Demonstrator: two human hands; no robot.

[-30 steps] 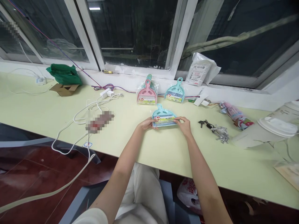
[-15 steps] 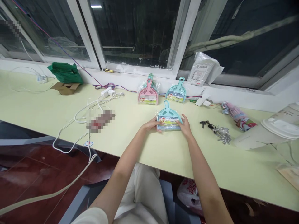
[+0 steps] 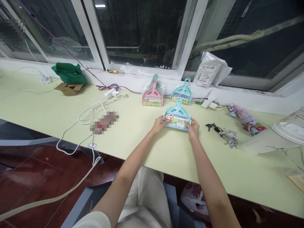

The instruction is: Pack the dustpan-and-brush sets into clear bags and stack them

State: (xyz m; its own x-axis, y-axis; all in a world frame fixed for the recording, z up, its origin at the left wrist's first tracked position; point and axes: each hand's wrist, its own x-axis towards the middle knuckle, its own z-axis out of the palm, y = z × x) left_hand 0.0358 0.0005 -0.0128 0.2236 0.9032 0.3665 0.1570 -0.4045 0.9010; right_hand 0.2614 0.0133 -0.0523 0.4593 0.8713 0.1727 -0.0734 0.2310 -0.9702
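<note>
Between both hands is a light-blue dustpan and brush set (image 3: 177, 116) in clear wrapping, its handle pointing away from me. My left hand (image 3: 159, 124) grips its lower left corner, thumb on the front. On the opposite side, my right hand (image 3: 193, 127) closes round the lower right corner. Just behind it, another blue dustpan set (image 3: 182, 92) leans against the wall below the window. To the left of that, a stack of wrapped dustpan sets leans too, with a pink dustpan (image 3: 152, 94) in front and several green handles behind.
Keys (image 3: 224, 134), a folded umbrella (image 3: 247, 118) and a large white cup (image 3: 273, 136) lie to the right on the table (image 3: 133, 139). A white package (image 3: 209, 71) stands on the sill. Leftward are white cables (image 3: 80, 117), a green bag (image 3: 68, 73) and a small cardboard box (image 3: 68, 89).
The held blue dustpan set has shifted slightly right and away from me, still between both hands, with its handle now nearer the set behind. The whole view has also moved a little.
</note>
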